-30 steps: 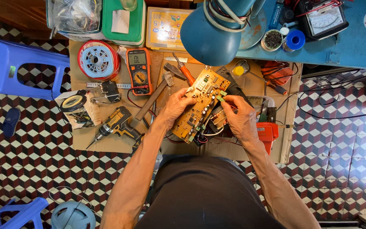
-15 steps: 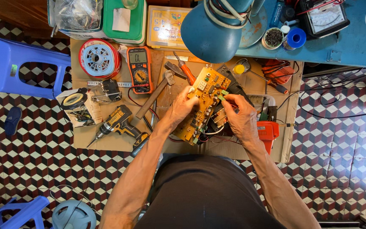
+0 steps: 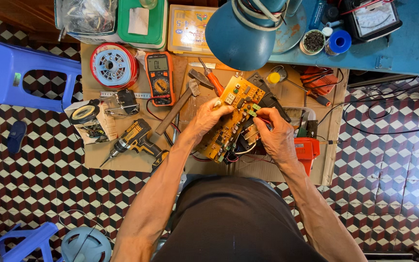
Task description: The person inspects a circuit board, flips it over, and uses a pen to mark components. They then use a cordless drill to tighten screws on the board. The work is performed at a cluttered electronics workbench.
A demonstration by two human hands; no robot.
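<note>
1. The yellow circuit board point(image 3: 233, 119) sits tilted over the low table point(image 3: 122, 160), between both hands.
2. Left hand point(image 3: 204, 121) fingers point(image 3: 221, 107) grip the board's left edge.
3. Right hand point(image 3: 277, 138) fingers point(image 3: 263, 120) pinch a small green part at its right edge.
4. A hammer point(image 3: 178, 106) lies just left.

Checkered cube-pattern tile floor point(image 3: 384, 160), blue plastic stool point(image 3: 10, 73), blue desk lamp point(image 3: 241, 31), blue table point(image 3: 394, 48)

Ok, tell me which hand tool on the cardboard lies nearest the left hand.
The wooden-handled hammer, lying diagonally just beside the left hand. The drill and red-handled pliers sit farther off.
</note>
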